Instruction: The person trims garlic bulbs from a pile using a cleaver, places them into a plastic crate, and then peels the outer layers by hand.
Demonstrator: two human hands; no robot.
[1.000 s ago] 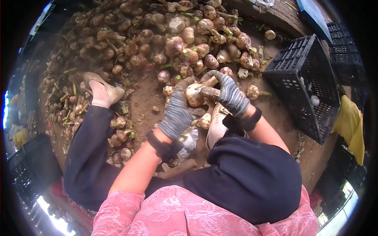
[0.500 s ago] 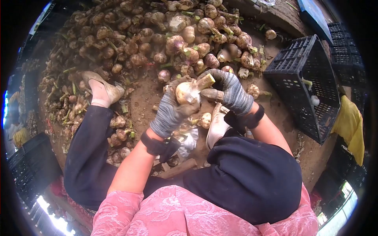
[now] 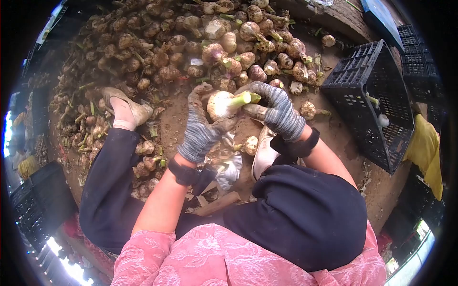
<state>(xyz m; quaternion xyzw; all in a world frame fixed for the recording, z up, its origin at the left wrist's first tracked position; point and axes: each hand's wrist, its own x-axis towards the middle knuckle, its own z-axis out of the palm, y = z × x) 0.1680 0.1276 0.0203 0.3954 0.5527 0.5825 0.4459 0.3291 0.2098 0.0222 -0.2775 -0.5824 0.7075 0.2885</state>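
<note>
A garlic bulb (image 3: 220,106) with a pale, partly peeled skin and a thick cut green stem is between my two gloved hands. My left hand (image 3: 198,125) cups the bulb from the left, its thumb below and its fingers curled up along the far side. At the stem end, my right hand (image 3: 279,110) pinches with thumb below and fingers above. Both hands wear grey knitted gloves with soiled fingertips. Below them on the ground lie loose white skins (image 3: 230,172) and another garlic bulb (image 3: 250,145) near my shoe.
A large heap of unpeeled garlic (image 3: 157,52) spreads ahead and to the left. On the right, a black plastic crate (image 3: 350,102) lies tipped, with a little garlic inside. A yellow cloth (image 3: 424,152) hangs beside it. Another dark crate (image 3: 40,195) stands at left.
The bulb has turned so its stem points right and shows more green. My left fingers have loosened and spread around it. A small white piece now appears over the heap.
</note>
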